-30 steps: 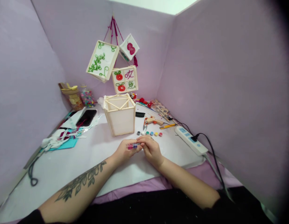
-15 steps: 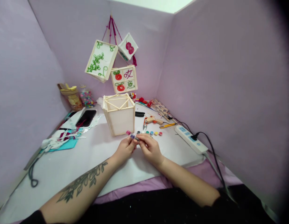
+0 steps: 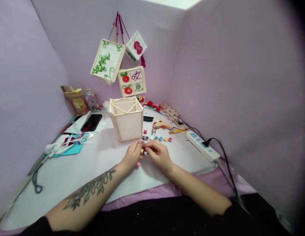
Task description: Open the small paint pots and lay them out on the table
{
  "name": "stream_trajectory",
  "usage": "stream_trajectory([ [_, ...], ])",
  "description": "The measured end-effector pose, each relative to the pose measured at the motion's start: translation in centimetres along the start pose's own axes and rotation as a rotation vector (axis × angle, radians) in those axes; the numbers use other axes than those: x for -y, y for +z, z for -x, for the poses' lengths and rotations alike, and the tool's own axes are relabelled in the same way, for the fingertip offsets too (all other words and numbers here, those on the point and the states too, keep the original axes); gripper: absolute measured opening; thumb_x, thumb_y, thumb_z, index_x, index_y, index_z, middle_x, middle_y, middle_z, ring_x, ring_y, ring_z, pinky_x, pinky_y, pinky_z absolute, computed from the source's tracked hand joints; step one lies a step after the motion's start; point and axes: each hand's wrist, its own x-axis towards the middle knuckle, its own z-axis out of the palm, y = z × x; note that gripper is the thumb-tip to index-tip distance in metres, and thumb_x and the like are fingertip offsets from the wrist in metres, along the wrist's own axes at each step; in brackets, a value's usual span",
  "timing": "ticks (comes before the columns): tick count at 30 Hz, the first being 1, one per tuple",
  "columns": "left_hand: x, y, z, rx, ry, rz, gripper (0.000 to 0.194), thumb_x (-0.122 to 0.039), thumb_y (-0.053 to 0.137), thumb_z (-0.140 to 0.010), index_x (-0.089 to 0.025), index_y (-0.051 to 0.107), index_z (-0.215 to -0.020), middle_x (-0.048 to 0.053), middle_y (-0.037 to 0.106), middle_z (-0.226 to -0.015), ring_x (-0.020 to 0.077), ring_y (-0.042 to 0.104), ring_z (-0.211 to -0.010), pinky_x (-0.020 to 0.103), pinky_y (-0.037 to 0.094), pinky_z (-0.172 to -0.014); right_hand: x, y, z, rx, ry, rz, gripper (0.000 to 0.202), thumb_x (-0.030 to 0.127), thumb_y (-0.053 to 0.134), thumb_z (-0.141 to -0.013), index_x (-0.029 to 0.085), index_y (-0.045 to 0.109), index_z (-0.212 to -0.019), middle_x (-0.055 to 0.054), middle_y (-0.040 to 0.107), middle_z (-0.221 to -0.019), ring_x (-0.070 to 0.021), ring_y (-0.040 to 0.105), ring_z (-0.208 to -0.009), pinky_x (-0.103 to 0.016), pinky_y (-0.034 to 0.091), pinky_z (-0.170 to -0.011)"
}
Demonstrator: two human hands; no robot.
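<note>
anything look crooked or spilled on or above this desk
Yes, a few things: the hanging box with green leaves tilts sideways, and the smaller box with a dark red shape hangs corner-down. On the left, white scraps lie messily over a turquoise sheet. No spill shows around the paint pots.

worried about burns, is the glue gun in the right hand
No, the glue gun lies on the table, while the right hand is at a strip of paint pots beside the left hand.
</note>
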Motion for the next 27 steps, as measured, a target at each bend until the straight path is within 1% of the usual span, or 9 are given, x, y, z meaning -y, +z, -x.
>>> stream_trajectory([
  [3,-0.3,0.2,0.2,0.06,-0.072,0.048,0.052,-0.063,0.033,-0.09,-0.019,0.049,-0.068,-0.003,0.05,-0.052,0.0112,0.046,-0.044,0.024,0.036,-0.044,-0.2,0.1,0.0,0.007,0.076,0.046,0.01,0.019,0.06,-0.081,0.02,0.058,-0.071,0.0,0.058,-0.069,-0.0134,0.053,-0.063,-0.025,0.044,-0.059],
  [6,-0.3,0.3,0.4,0.094,-0.106,0.067,0.054,-0.067,0.036,-0.087,-0.019,0.049,-0.067,-0.002,0.052,-0.049,0.0124,0.049,-0.041,0.024,0.038,-0.043,-0.7,0.2,0.0,0.039,0.141,0.118,0.023,0.027,0.06,-0.081,0.02,0.047,-0.063,0.003,0.047,-0.06,-0.0116,0.045,-0.056,-0.024,0.037,-0.054],
  [9,-0.2,0.4,0.6,0.107,-0.131,0.083,0.054,-0.069,0.039,-0.084,-0.018,0.052,-0.071,-0.001,0.055,-0.05,0.0141,0.053,-0.042,0.025,0.039,-0.042,-1.3,0.4,0.0,0.117,0.169,0.162,0.033,0.039,0.055,-0.084,0.021,0.042,-0.06,0.003,0.046,-0.057,-0.0117,0.042,-0.053,-0.024,0.032,-0.052],
  [11,-0.2,0.3,0.7,0.126,-0.143,0.104,0.053,-0.068,0.041,-0.085,-0.018,0.05,-0.069,-0.002,0.053,-0.049,0.0127,0.052,-0.041,0.024,0.038,-0.042,-1.5,0.5,0.1,0.129,0.183,0.212,0.037,0.045,0.052,-0.086,0.021,0.04,-0.061,0.003,0.046,-0.057,-0.0121,0.042,-0.053,-0.024,0.031,-0.052],
  [15,-0.6,0.1,0.8,0.22,-0.155,0.168,0.056,-0.072,0.041,-0.082,-0.018,0.047,-0.068,-0.002,0.052,-0.052,0.0112,0.051,-0.042,0.024,0.041,-0.043,-1.8,0.5,0.3,0.145,0.165,0.256,0.037,0.047,0.046,-0.09,0.022,0.038,-0.064,0.003,0.046,-0.058,-0.0128,0.043,-0.054,-0.025,0.031,-0.053],
  [18,-0.9,-0.2,0.7,0.33,-0.152,0.214,0.06,-0.076,0.041,-0.079,-0.017,0.049,-0.071,0.0,0.055,-0.056,0.0133,0.055,-0.046,0.026,0.045,-0.047,-1.8,0.3,0.5,0.147,0.099,0.25,0.039,0.051,0.041,-0.092,0.022,0.037,-0.066,0.002,0.047,-0.059,-0.0131,0.044,-0.054,-0.025,0.032,-0.053],
  [20,-0.9,-0.4,0.7,0.362,-0.127,0.221,0.06,-0.076,0.043,-0.079,-0.017,0.049,-0.072,0.0,0.055,-0.057,0.0134,0.055,-0.048,0.026,0.044,-0.048,-1.7,0.2,0.5,0.143,0.04,0.249,0.042,0.055,0.037,-0.093,0.023,0.036,-0.067,0.002,0.046,-0.059,-0.0132,0.044,-0.053,-0.024,0.032,-0.052],
  [23,-0.9,-0.4,0.8,0.326,-0.073,0.198,0.06,-0.077,0.043,-0.078,-0.018,0.048,-0.071,-0.002,0.05,-0.056,0.0113,0.05,-0.048,0.024,0.041,-0.048,-1.5,0.1,0.5,0.123,-0.032,0.275,0.044,0.058,0.032,-0.094,0.023,0.036,-0.068,0.002,0.046,-0.059,-0.0132,0.043,-0.052,-0.025,0.032,-0.051],
  [27,-0.9,-0.1,1.2,0.24,-0.039,0.143,0.058,-0.076,0.041,-0.08,-0.019,0.042,-0.069,-0.005,0.042,-0.057,0.0087,0.041,-0.046,0.022,0.035,-0.044,-1.2,0.2,0.6,0.096,-0.103,0.356,0.044,0.056,0.025,-0.097,0.023,0.038,-0.071,0.0,0.049,-0.059,-0.0143,0.045,-0.052,-0.025,0.033,-0.051],
])
